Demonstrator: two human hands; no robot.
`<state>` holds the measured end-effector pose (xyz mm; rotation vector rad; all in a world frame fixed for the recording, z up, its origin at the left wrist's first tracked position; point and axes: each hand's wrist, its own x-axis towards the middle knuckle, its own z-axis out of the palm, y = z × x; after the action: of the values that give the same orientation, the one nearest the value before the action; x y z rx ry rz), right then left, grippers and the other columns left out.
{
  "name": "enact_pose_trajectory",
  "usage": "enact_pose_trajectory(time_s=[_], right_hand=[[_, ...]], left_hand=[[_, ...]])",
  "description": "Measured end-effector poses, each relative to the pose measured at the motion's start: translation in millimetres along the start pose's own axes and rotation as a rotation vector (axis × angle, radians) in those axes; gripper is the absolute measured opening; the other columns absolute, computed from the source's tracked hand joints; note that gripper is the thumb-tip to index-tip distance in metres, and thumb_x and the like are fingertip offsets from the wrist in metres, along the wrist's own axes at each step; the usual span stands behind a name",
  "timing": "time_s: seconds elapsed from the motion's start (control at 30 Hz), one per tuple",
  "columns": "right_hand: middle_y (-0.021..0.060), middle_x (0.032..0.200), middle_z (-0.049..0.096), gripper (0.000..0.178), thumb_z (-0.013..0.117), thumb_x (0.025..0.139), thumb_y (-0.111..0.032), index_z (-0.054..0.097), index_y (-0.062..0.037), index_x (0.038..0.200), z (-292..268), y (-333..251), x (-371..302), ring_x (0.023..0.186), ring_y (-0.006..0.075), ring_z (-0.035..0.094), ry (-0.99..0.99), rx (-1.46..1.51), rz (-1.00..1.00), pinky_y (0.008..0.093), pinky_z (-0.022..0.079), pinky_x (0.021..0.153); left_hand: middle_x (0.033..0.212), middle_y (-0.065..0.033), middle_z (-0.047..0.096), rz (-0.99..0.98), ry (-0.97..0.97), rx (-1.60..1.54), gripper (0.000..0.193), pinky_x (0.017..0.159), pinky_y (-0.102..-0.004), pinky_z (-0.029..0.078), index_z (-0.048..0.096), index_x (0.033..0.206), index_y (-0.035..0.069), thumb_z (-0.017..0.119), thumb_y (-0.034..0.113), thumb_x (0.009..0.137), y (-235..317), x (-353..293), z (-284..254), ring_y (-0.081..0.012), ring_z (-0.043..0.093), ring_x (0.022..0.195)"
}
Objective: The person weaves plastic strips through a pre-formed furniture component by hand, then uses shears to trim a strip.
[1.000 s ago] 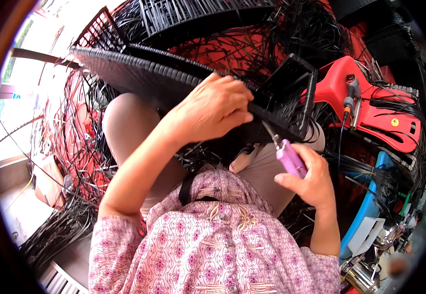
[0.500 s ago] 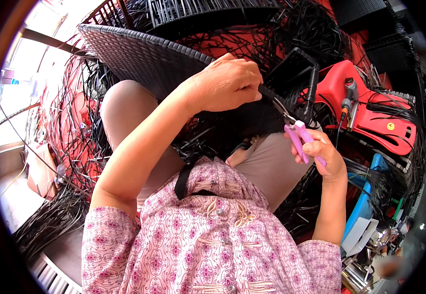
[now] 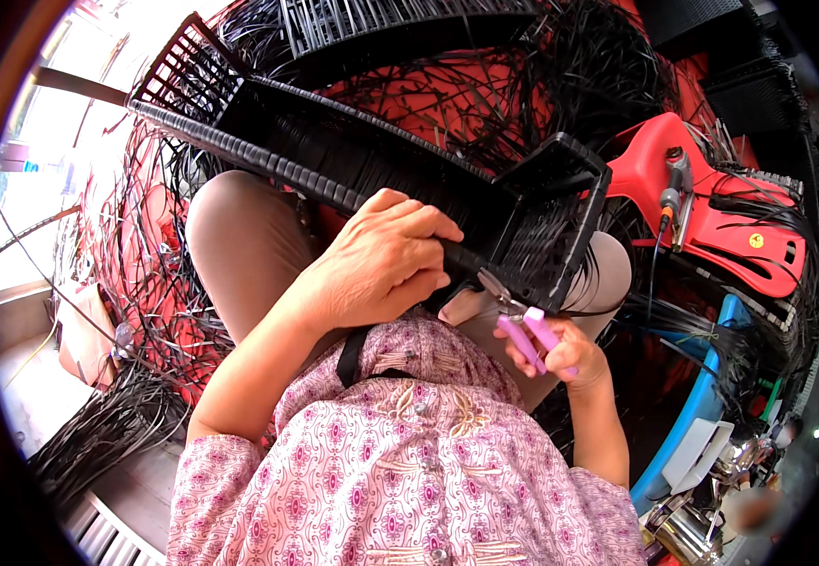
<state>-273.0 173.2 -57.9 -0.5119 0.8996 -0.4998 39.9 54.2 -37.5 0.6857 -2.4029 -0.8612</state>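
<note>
Both hands [image 3: 386, 269] on basket [image 3: 362, 156]; cutters [image 3: 521, 325] right.

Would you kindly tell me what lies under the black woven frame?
Under the black woven frame show the person's knees and loose black strips on red flooring; the left hand covers its edge.

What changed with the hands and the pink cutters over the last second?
The right hand brought the pink-handled cutters in from off to the side, until their tip met the near edge of the black woven frame beside the left hand. The left hand kept its grip on that edge, and the frame stayed across the lap.
</note>
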Motion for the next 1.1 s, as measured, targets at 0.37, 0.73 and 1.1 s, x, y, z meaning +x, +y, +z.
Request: enact_pose_trajectory(time_s=[0.37,0.73,1.1], right_hand=[[0.0137,0.111,0.066,0.086,0.069,0.061,-0.033,0.056,0.0103,0.134,57,33,0,0.1,0.0185,0.061,0.082,0.243,0.023,0.0265,0.046,0.092],[0.0155,0.125,0.063,0.081,0.067,0.066,-0.027,0.054,0.0092,0.137,76,33,2,0.105,0.0176,0.061,0.149,0.257,0.049,0.0277,0.045,0.099],[0.0178,0.109,0.067,0.068,0.063,0.085,-0.034,0.054,0.0146,0.132,53,4,-14,0.096,0.0217,0.065,-0.068,0.434,0.076,0.0298,0.049,0.09]], left_hand=[[0.122,-0.0104,0.067,-0.054,0.023,-0.027,0.016,0.098,-0.0453,0.038,0.065,0.075,0.008,0.076,0.02,0.077,17,-24,8,-0.0271,0.063,0.112],[0.122,-0.0101,0.068,-0.079,0.03,-0.017,0.017,0.097,-0.044,0.038,0.066,0.075,0.008,0.078,0.019,0.072,24,-30,12,-0.0275,0.064,0.111],[0.123,-0.0113,0.067,-0.043,0.036,-0.016,0.017,0.099,-0.0455,0.038,0.067,0.076,0.007,0.077,0.02,0.073,21,-35,14,-0.0285,0.063,0.111]])
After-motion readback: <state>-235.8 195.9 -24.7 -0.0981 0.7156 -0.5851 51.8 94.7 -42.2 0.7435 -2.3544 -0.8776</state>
